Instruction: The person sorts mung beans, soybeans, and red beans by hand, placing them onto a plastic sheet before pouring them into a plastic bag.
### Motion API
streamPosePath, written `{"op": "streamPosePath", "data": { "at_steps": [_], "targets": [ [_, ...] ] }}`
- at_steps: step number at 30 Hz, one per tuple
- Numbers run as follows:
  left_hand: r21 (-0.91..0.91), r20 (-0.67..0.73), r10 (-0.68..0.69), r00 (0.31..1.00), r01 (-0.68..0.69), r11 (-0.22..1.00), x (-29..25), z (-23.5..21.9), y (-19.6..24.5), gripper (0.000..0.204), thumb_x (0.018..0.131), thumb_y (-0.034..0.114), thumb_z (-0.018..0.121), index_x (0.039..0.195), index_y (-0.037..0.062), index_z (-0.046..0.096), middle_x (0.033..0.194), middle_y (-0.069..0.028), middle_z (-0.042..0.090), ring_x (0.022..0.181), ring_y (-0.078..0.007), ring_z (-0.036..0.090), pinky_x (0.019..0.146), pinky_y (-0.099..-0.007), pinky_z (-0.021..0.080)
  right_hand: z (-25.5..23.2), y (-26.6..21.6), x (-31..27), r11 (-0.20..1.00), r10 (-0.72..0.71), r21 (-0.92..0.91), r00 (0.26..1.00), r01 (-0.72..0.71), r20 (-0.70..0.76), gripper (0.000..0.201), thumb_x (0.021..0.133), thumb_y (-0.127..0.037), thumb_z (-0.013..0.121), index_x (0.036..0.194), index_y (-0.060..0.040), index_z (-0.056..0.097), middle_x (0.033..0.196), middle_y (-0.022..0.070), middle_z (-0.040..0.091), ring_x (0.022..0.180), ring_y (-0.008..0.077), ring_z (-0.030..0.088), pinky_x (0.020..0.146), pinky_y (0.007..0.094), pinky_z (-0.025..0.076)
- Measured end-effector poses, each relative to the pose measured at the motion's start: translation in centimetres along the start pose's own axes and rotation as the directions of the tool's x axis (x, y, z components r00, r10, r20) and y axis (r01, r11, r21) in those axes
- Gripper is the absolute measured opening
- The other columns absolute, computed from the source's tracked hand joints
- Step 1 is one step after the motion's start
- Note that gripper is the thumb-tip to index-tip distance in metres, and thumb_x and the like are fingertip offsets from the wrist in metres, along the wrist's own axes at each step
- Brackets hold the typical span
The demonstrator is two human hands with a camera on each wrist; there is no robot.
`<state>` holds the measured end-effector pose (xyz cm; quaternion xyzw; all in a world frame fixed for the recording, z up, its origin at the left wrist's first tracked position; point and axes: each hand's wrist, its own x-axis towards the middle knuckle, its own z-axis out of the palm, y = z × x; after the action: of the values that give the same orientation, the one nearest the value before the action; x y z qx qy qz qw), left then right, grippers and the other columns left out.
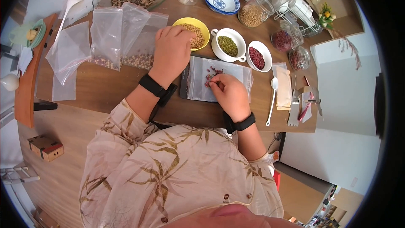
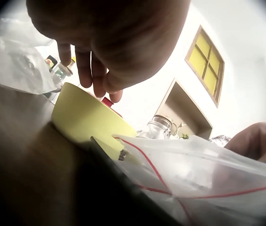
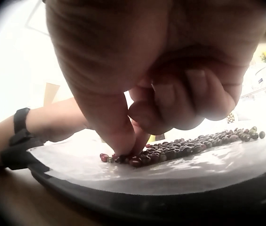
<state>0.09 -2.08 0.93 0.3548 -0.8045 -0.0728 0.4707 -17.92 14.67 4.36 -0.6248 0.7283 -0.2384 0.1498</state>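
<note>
My left hand (image 1: 172,52) hovers over the near-left side of a yellow bowl (image 1: 205,27) of pale round beans (image 1: 196,41). In the left wrist view its fingers hang down loosely past the rim, the tips hidden inside. Low over a clear zip bag (image 1: 198,92) on a black flat scale (image 1: 184,85), my right hand (image 1: 233,95) has thumb and index finger pinched together among small dark red beans (image 3: 184,148). Its other fingers are curled in. The right wrist view shows the beans spread in a thin layer, a few greenish ones at the edge.
Right of the yellow bowl stand a white cup (image 1: 217,50) of green beans and a white bowl (image 1: 266,55) of red beans. Filled zip bags (image 1: 107,38) lie to the left. A white spoon (image 1: 272,101) rests at right. Glass jars (image 1: 256,10) and a blue-white bowl (image 1: 221,0) stand behind.
</note>
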Motion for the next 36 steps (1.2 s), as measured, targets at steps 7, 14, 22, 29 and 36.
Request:
{"op": "streamPosePath", "data": {
  "at_steps": [7, 14, 22, 29, 36],
  "targets": [
    [-0.413, 0.189, 0.16, 0.969, -0.07, 0.908, 0.3, -0.4, 1.1, 0.016, 0.099, 0.005, 0.07, 0.11, 0.0103, 0.08, 0.104, -0.0105, 0.074, 0.102, -0.0358, 0.069, 0.093, -0.0471, 0.052, 0.5, 3.0, 0.6, 0.696, 0.118, 0.7, 0.987, -0.157, 0.104, 0.007, 0.102, -0.013, 0.073, 0.102, -0.0058, 0.074, 0.083, 0.0015, 0.068, 0.071, 0.0206, 0.064, 0.069, 0.0347, 0.053],
    [-0.506, 0.334, 0.332, 0.882, -0.13, 0.853, -0.7, -0.5, 2.3, 0.017, 0.094, 0.003, 0.072, 0.107, 0.0102, 0.078, 0.097, -0.0091, 0.072, 0.095, -0.0353, 0.069, 0.083, -0.0474, 0.054, -2.1, 5.7, 0.5, -0.275, -0.018, 0.877, 0.914, -0.394, 0.405, 0.019, 0.111, -0.017, 0.057, 0.123, -0.0033, 0.064, 0.116, 0.0093, 0.071, 0.101, 0.0202, 0.068, 0.089, 0.0329, 0.058],
    [-0.514, 0.391, 0.423, 0.817, -0.187, 0.837, -1.6, 0.0, 2.7, 0.014, 0.091, 0.005, 0.073, 0.103, 0.0098, 0.078, 0.097, -0.0086, 0.071, 0.095, -0.0345, 0.069, 0.086, -0.0478, 0.055, -2.3, 2.2, 6.4, -0.227, 0.017, 0.923, 0.946, -0.312, 0.324, 0.044, 0.119, -0.031, 0.054, 0.146, 0.0036, 0.062, 0.142, 0.0164, 0.069, 0.139, 0.0289, 0.063, 0.121, 0.0428, 0.049],
    [-0.491, 0.384, 0.408, 0.828, -0.191, 0.85, -1.6, 0.1, 2.4, 0.013, 0.09, 0.006, 0.073, 0.102, 0.0083, 0.078, 0.097, -0.0093, 0.07, 0.096, -0.0352, 0.069, 0.087, -0.0476, 0.056, -0.3, -2.4, 13.7, 0.121, -0.003, 0.95, 0.956, -0.289, 0.292, 0.067, 0.121, -0.048, 0.046, 0.165, 0.0026, 0.046, 0.17, 0.0173, 0.052, 0.156, 0.0283, 0.049, 0.13, 0.0434, 0.036],
    [-0.499, 0.372, 0.341, 0.864, -0.124, 0.858, -0.9, -0.4, 1.9, 0.016, 0.091, 0.001, 0.073, 0.104, 0.0075, 0.077, 0.095, -0.0107, 0.069, 0.095, -0.0357, 0.069, 0.082, -0.0483, 0.056, -4.3, 4.8, 7.6, -0.04, -0.033, 0.988, 0.989, -0.146, 0.145, 0.06, 0.12, -0.048, 0.05, 0.153, 0.0007, 0.06, 0.144, 0.0137, 0.071, 0.142, 0.0266, 0.062, 0.117, 0.0398, 0.048]
  ]
}}
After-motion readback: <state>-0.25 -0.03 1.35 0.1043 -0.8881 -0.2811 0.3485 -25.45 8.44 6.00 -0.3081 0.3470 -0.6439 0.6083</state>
